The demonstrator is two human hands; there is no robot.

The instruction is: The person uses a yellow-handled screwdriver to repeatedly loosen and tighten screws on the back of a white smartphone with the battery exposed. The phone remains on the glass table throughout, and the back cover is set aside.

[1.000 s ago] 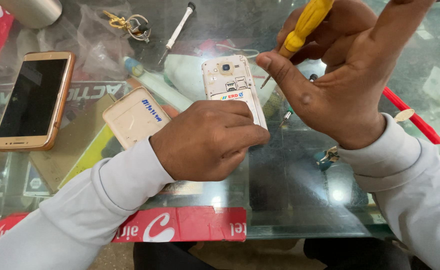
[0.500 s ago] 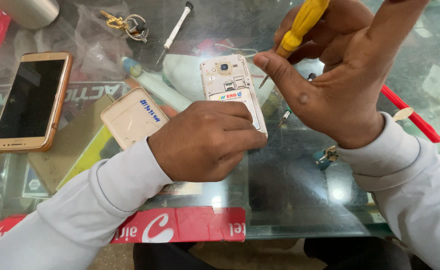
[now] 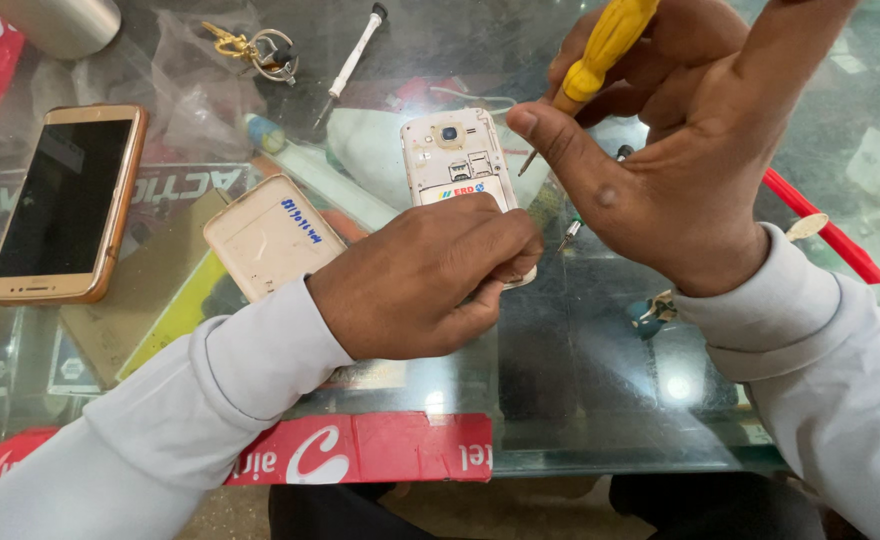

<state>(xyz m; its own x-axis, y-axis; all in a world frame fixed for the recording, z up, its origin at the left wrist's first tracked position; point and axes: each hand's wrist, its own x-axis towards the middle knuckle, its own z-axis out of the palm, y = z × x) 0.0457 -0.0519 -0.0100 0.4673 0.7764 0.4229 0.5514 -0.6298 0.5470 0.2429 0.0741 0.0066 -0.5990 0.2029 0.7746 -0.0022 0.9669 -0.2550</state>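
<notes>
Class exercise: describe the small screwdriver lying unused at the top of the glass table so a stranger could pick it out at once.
On the glass table, look to the far edge, just right of the bunch of keys. The thin screwdriver lies there at a slant, untouched. Its white handle and black cap set it apart from the yellow-handled screwdriver held in the right hand.

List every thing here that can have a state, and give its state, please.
white phone: back cover off, lying face down, held by left hand
yellow screwdriver: gripped in right hand, tip beside the phone edge
gold phone: screen dark, face up
back cover: detached, on the glass table
</notes>
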